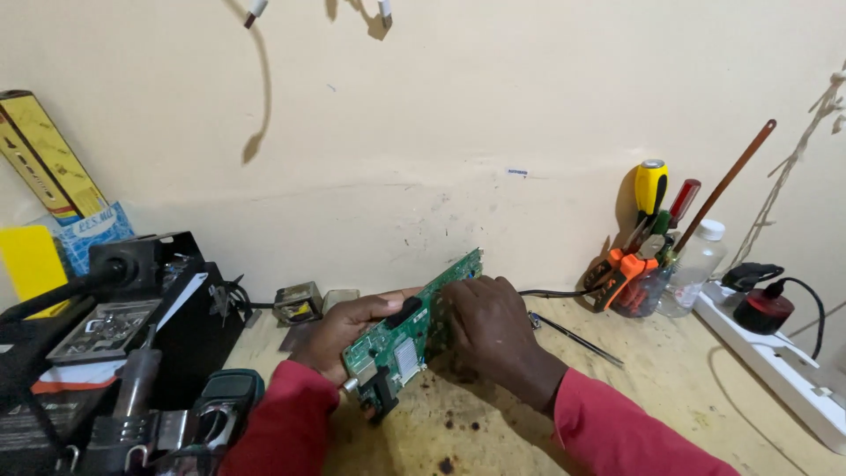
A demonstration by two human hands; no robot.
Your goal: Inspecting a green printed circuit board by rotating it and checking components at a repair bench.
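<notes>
- Green printed circuit board (414,330): held on edge, tilted, just above the stained wooden workbench (670,388), near the middle of the head view; its component side faces the camera.
- Left hand (348,330): closed on the board from behind and from the left, the thumb lying over the upper edge beside a black component (405,311).
- Right hand (489,330): closed on the board's right side, fingers curled over the far face; the fingertips are hidden, so the exact contact points cannot be told.
- Handling, judged from the view: the board looks light, thin and stiff, and will not sag between two holds. The soldered parts, the silver shield (407,360) and the black connector block (381,392) at the lower end look fragile. Bare edges and corners are the safest places to grip, not the populated face. The smooth laminate may slip under a light pinch.
- Surroundings, left: a black soldering station (132,300) with handpieces in front of it, and a yellow box (44,154) leaning on the wall.
- Surroundings, right: a cup of tools holding a yellow-handled screwdriver (650,187) and orange-handled pliers (624,275), a clear plastic bottle (694,269) and a white power strip (775,370) with a red plug.
</notes>
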